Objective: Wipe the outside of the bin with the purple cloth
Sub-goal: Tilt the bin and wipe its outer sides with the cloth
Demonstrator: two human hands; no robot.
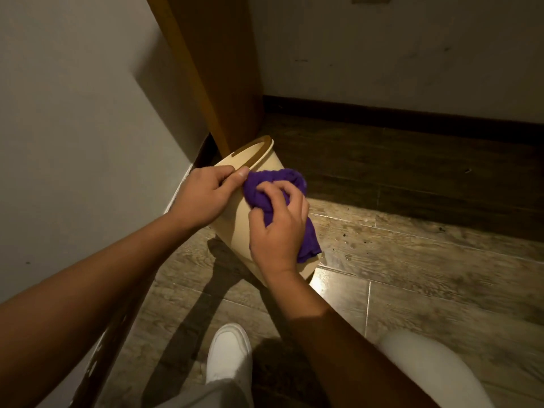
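A cream plastic bin [266,161] stands tilted on the wooden floor, its rim leaning away toward the wall corner. My left hand [203,195] grips the bin's rim, thumb on the outside. My right hand [278,228] holds a bunched purple cloth [265,188] pressed against the bin's outer side wall just below the rim. A tail of the cloth hangs down under my right hand near the bin's base. Much of the bin's near side is hidden behind my hands.
A white wall [73,113] runs along the left and an orange-brown wooden panel [217,69] stands right behind the bin. A dark skirting board [397,113] lines the back wall. My white shoe [228,351] and pale trouser knee [424,360] are on the floor below.
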